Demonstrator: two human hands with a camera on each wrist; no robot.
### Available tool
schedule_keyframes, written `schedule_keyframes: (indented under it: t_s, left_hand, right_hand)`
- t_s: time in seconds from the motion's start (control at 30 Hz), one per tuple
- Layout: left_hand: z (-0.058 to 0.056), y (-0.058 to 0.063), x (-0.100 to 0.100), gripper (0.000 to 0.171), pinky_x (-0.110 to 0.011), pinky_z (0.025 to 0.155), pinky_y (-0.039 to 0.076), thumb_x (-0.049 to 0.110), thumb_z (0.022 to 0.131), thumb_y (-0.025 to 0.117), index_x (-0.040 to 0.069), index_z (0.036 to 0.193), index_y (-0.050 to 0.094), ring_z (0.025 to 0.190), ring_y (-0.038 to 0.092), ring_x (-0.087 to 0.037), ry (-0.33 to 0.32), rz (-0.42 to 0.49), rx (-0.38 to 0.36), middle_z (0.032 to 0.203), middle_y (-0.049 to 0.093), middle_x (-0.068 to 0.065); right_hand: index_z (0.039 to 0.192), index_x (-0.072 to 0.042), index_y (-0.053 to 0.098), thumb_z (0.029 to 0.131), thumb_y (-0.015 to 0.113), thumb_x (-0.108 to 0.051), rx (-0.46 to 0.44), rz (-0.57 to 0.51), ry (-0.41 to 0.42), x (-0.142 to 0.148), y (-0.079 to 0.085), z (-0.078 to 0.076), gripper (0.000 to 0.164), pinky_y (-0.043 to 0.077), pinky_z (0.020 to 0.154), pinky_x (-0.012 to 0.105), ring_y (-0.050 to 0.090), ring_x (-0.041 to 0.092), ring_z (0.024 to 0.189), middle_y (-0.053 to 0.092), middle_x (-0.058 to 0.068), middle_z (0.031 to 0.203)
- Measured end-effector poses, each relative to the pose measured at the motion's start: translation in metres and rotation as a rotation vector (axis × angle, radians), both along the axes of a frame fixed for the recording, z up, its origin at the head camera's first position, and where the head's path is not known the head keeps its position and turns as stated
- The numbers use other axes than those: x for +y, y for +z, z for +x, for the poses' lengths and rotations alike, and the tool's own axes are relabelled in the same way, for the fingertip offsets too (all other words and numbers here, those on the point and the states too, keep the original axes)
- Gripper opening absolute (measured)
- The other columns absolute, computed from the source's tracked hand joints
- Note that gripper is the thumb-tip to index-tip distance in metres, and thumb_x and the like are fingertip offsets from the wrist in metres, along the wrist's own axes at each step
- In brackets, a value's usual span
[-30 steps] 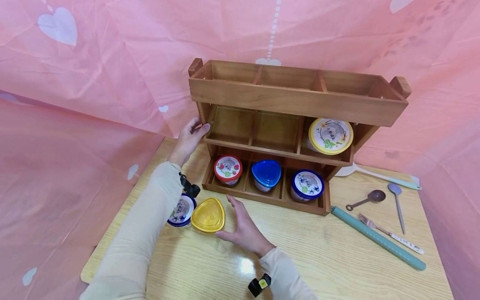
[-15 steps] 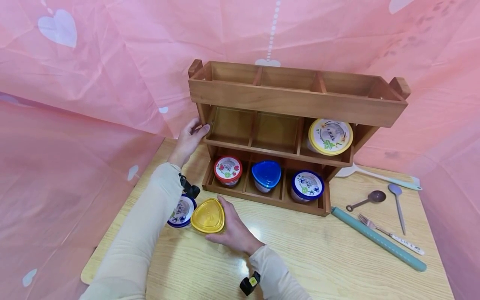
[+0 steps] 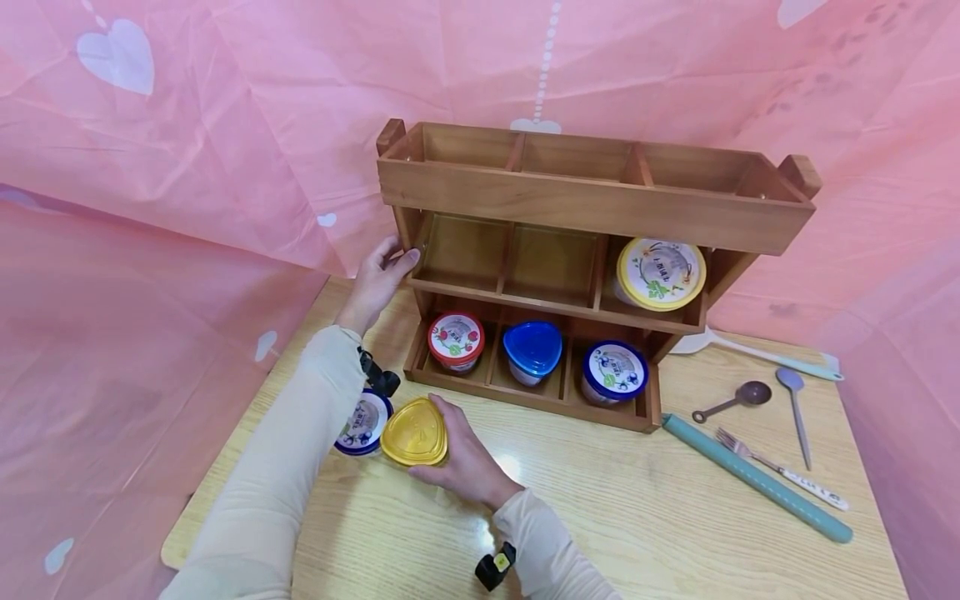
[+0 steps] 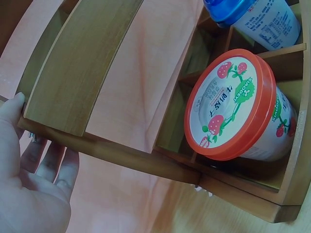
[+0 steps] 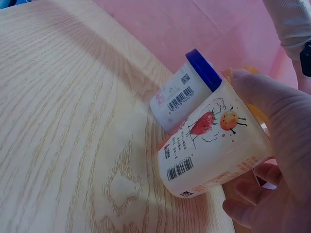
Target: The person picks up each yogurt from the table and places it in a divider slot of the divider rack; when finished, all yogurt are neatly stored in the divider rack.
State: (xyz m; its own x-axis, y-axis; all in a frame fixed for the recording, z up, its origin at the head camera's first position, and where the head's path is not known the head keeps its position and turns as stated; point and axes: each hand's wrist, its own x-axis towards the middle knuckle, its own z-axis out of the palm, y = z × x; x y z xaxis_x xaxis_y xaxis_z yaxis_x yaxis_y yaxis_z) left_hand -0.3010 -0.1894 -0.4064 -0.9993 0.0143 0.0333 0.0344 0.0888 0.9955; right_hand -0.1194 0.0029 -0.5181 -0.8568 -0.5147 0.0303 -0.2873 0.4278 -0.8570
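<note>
At the left side of a wooden three-tier rack (image 3: 585, 196), my left hand (image 3: 378, 279) grips its upright, thumb at the front edge and fingers behind the board. My right hand (image 3: 472, 462) holds a cup with a yellow three-cornered lid (image 3: 412, 432), thumb on one side and fingers on the other. A strawberry and an orange fruit figure are printed on this cup's wall (image 5: 209, 150). Whether its base touches the table is hard to tell. Close on its left stands a tub with a dark blue lid (image 3: 365, 423), partly hidden by my left sleeve.
On the rack's bottom tier sit a red-lidded tub (image 3: 456, 340), a blue-lidded cup (image 3: 532, 350) and a dark-blue-lidded tub (image 3: 615, 371). A yellow-lidded tub (image 3: 662, 272) fills the middle tier's right compartment. Rightward lie a green rod (image 3: 757, 477), fork (image 3: 780, 469), measuring spoon (image 3: 735, 398) and spatula (image 3: 750, 343).
My right hand has moved left and taken hold of the yellow-lidded cup, which has shifted very slightly left. My left hand has stayed on the rack.
</note>
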Motion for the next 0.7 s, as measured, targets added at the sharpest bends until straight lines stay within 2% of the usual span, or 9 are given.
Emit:
schedule_keyframes:
  t_s: [0.3, 0.7]
  left_hand:
    - [-0.001, 0.000, 0.000, 0.055, -0.042, 0.116, 0.037, 0.034, 0.098, 0.060, 0.017, 0.148, 0.043, 0.142, 0.040, -0.025, -0.004, -0.002, -0.007, 0.153, 0.043, -0.007]
    - [0.000, 0.001, 0.000, 0.055, -0.041, 0.116, 0.038, 0.034, 0.098, 0.060, 0.018, 0.148, 0.044, 0.141, 0.042, -0.024, -0.002, -0.012, -0.008, 0.152, 0.045, -0.007]
  right_hand:
    - [0.154, -0.014, 0.021, 0.077, 0.085, -0.027, -0.009, -0.029, -0.011, -0.001, -0.002, 0.000, 0.101, 0.036, 0.115, 0.048, 0.044, 0.025, 0.137, 0.037, 0.010, 0.151]
    - [0.153, -0.018, 0.023, 0.075, 0.087, -0.027, -0.071, -0.083, -0.085, 0.009, -0.001, 0.007, 0.101, 0.037, 0.115, 0.047, 0.047, 0.022, 0.133, 0.044, 0.006, 0.148]
